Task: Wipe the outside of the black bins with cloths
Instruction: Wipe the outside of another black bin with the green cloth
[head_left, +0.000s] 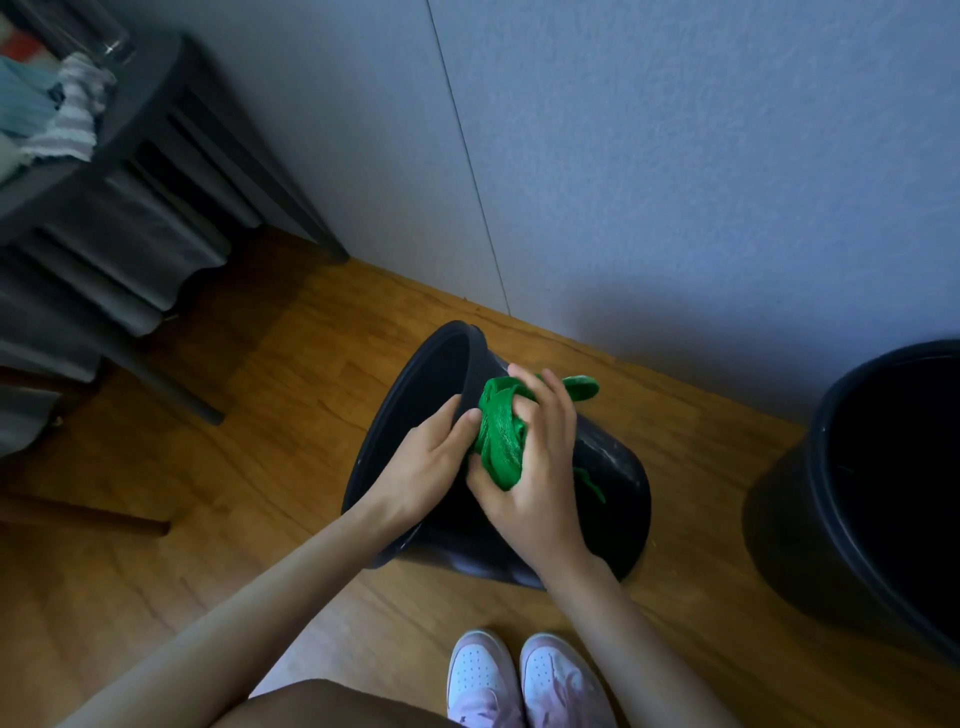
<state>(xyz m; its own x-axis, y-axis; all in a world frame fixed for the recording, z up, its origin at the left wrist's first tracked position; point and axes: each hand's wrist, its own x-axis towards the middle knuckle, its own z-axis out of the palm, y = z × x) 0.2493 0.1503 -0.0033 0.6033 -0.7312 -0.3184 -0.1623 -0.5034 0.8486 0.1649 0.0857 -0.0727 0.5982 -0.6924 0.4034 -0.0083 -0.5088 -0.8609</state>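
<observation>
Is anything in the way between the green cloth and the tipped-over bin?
No, nothing visible. The right hand holds the cloth straight against the bin's side. The left hand grips the rim beside it, not under the cloth.

I see the tipped bin (613, 467) lying on the floor (260, 493) before the wall (675, 156), mouth leftward. Cloth (498, 441) on its side under the right hand (530, 483), left hand (426, 467) gripping the rim. Second bin (831, 467) upright, right; table (156, 104) back-left.
</observation>
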